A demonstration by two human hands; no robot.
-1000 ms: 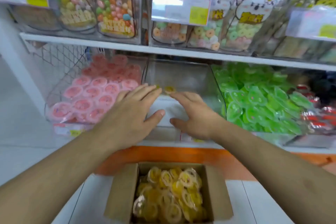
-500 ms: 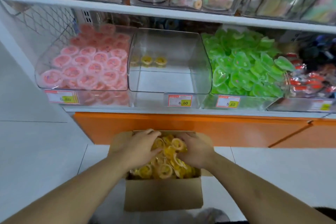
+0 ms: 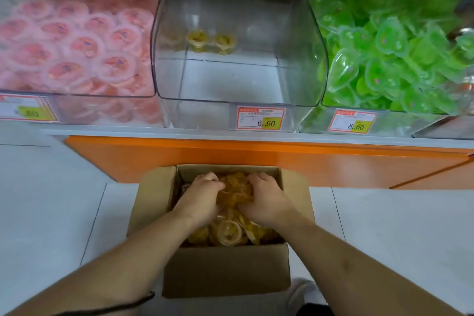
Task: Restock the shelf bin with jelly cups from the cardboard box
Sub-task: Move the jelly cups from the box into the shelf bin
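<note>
An open cardboard box (image 3: pixel 225 272) stands on the floor below the shelf, full of yellow jelly cups (image 3: pixel 228 232). Both my hands are inside it. My left hand (image 3: pixel 202 197) and my right hand (image 3: pixel 264 199) curl inward around a heap of the yellow cups between them. The clear middle shelf bin (image 3: pixel 295 79) holds only two yellow jelly cups (image 3: pixel 210 41) at its back.
A bin of pink jelly cups (image 3: pixel 74 43) sits left of the clear bin, a bin of green jelly cups (image 3: pixel 389 54) right of it. Price tags (image 3: pixel 260 118) hang on the bin fronts. An orange base panel (image 3: pixel 230 159) runs under the shelf. White floor tiles surround the box.
My hands left the shelf bin and dropped into the box; they now dig deeper and close around a heap of yellow cups. The view has tilted downward.
</note>
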